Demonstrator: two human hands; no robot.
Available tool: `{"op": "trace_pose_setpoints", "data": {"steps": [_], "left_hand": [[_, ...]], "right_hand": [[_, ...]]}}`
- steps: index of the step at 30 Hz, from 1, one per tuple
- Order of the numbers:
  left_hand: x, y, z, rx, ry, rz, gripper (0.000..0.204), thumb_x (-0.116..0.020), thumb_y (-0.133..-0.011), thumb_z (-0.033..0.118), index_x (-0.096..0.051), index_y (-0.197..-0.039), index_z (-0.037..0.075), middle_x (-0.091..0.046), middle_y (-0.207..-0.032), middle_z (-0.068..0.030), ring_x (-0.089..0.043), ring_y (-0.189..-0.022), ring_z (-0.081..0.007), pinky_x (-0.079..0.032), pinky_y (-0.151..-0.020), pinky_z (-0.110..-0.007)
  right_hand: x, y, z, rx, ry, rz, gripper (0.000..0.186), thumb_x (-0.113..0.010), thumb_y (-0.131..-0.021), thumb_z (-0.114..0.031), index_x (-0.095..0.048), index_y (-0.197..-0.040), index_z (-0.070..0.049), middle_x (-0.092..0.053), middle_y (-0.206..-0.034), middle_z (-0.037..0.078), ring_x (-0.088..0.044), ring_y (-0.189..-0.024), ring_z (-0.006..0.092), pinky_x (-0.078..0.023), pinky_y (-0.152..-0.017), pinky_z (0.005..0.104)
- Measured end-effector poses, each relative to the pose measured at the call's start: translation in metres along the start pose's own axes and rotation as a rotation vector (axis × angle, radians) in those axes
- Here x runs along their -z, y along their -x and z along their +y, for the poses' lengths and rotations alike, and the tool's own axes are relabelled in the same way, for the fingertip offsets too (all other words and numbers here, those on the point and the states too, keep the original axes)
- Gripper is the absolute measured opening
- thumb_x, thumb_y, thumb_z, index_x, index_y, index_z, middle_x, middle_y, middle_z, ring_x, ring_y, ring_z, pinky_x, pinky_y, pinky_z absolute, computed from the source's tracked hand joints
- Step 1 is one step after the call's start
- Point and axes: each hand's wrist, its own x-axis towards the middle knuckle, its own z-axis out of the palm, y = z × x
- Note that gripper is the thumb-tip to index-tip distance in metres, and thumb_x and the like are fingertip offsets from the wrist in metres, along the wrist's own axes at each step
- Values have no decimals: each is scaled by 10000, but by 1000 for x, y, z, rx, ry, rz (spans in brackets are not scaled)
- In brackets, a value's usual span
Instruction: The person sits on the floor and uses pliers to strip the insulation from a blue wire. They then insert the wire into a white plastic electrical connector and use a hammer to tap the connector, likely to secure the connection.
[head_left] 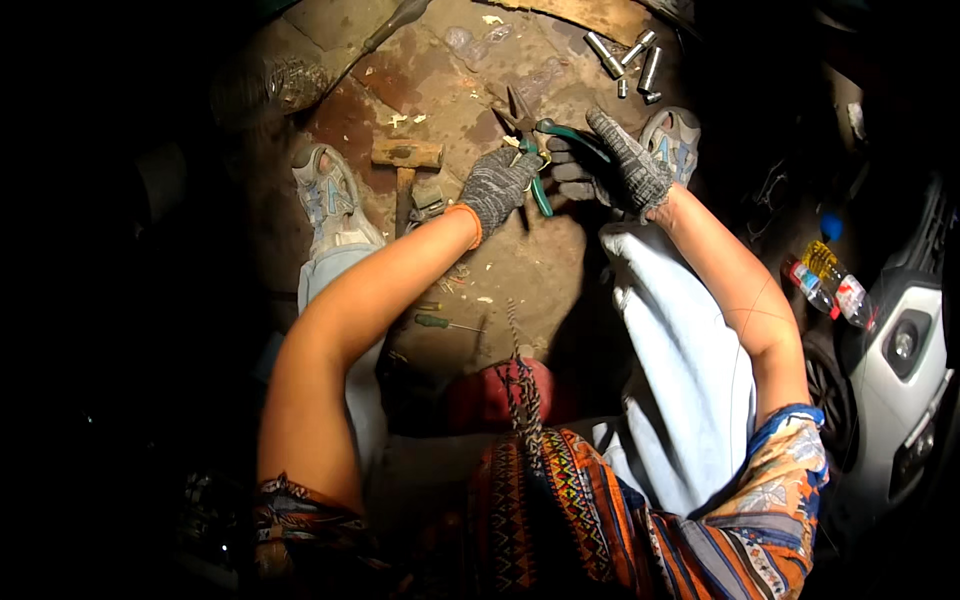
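Note:
Above the dirty floor, green-handled pliers [529,146] point their dark, spread jaws away from me. My left hand [500,185], in a grey knit glove, is closed around them near the pivot. One handle slants right, into the gap between the thumb and fingers of my right hand [632,172]; the other points down toward me. My gloved right hand has its thumb raised and fingers apart, not wrapped round that handle. Whether its palm touches the handle, I cannot tell. Left of my left hand lies a wooden-headed hammer [408,154].
Several metal sockets [622,62] lie at the far right, near my right shoe [672,140]. A green-handled screwdriver [432,321] is nearer me. Plastic bottles [838,283] stand or lie beside a white vehicle part [905,345]. A long dark-handled tool [392,28] lies far left.

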Motion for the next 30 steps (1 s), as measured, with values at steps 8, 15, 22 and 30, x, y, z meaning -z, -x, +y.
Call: {"op": "trace_pose_setpoints", "data": {"steps": [8, 15, 22, 30], "left_hand": [[-27, 23, 49, -198, -169, 187, 360, -638, -815, 277, -624, -961, -52, -644, -862, -198, -616, -759, -252, -472, -700, -351], [-44, 59, 62, -220, 193, 226, 290, -642, -827, 215, -625, -969, -37, -647, -837, -131, -589, -735, -146, -470, -666, -293], [-68, 57, 57, -503, -53, 243, 199, -588, -851, 116, -612, -1015, 4, -645, -840, -98, -598, -752, -148, -481, -684, -272], [-75, 34, 15, -180, 816, 16, 190, -446, -916, 120, -581, -1010, 25, -527, -665, -4, -434, -481, -72, -325, -408, -201]], "right_hand": [[13, 28, -15, 278, 1176, 528, 385, -556, -898, -321, -564, -1201, -83, -614, -841, 5, -534, -715, 42, -449, -561, 212], [13, 45, -15, 211, 534, 180, 392, -545, -891, -182, -494, -1249, -30, -607, -963, 68, -589, -814, 108, -506, -718, 220], [21, 42, 19, 452, 846, 367, 344, -513, -917, -144, -496, -1248, -52, -525, -1239, 68, -527, -1080, 138, -437, -918, 277], [13, 44, 24, 442, 1129, 664, 334, -574, -881, -287, -558, -1085, -24, -618, -953, 86, -596, -811, 141, -488, -683, 261]]}}
